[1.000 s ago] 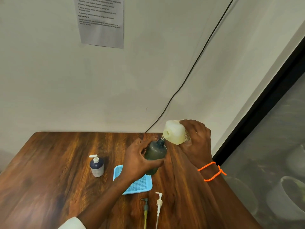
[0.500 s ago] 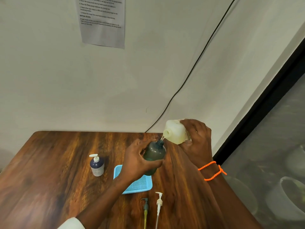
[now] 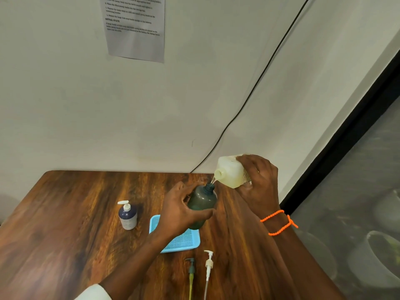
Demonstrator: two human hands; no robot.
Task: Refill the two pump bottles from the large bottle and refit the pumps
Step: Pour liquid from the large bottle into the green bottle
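Note:
My left hand grips a dark green pump bottle with no pump, held above the blue tray. My right hand holds the large pale yellow bottle tipped over, its mouth just above the green bottle's neck; a thin stream runs between them. A dark blue pump bottle with its white pump fitted stands to the left. On the wooden table, near the front edge, lie a green pump and a white pump, tubes pointing toward me.
A printed sheet hangs on the wall, and a black cable runs down to the table's back edge. Right of the table, a dark-framed glass panel shows white pots behind it.
Both hands and their bottles have held nearly the same pose; the view has only shifted slightly.

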